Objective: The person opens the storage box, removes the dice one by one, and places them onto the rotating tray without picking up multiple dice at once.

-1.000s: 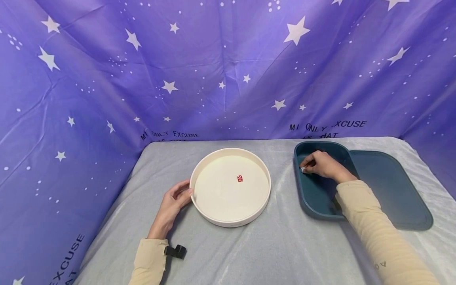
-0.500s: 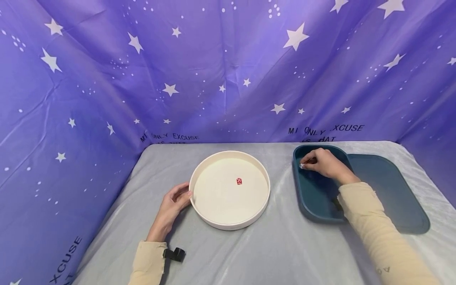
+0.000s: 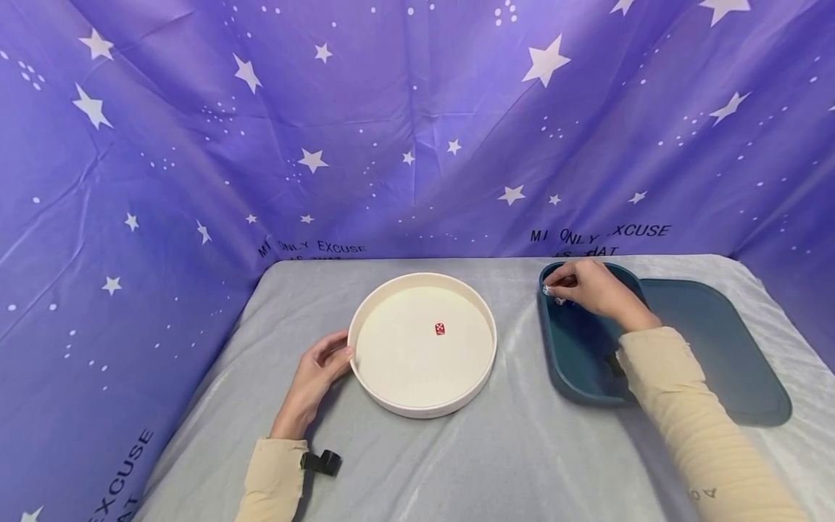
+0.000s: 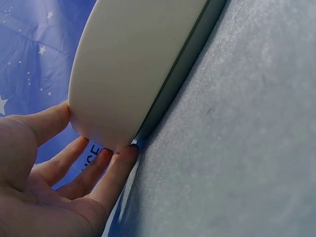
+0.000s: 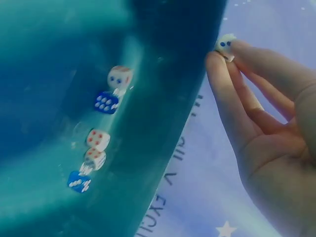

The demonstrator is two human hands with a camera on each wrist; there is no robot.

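A white die (image 3: 547,289) with dark blue pips is pinched between the thumb and fingers of my right hand (image 3: 595,290), above the left wall of the dark teal bin (image 3: 554,380). Inside that bin, the right wrist view shows several dice, among them a blue die (image 5: 106,102) and a white die with red pips (image 5: 98,140). My left hand (image 3: 313,377) holds the left side of a round cream tray (image 3: 424,411), thumb at its rim and fingertips against its outer wall. A red die (image 3: 440,329) lies on the tray floor, right of centre.
A flat teal lid (image 3: 724,348) lies to the right of the bin, partly behind my right forearm. Grey cloth (image 3: 417,464) covers the table. A purple star-patterned curtain (image 3: 417,130) hangs along the back and sides.
My right hand has risen with the die, from low inside the bin up to its back left wall. My left hand and the tray stay where they were.
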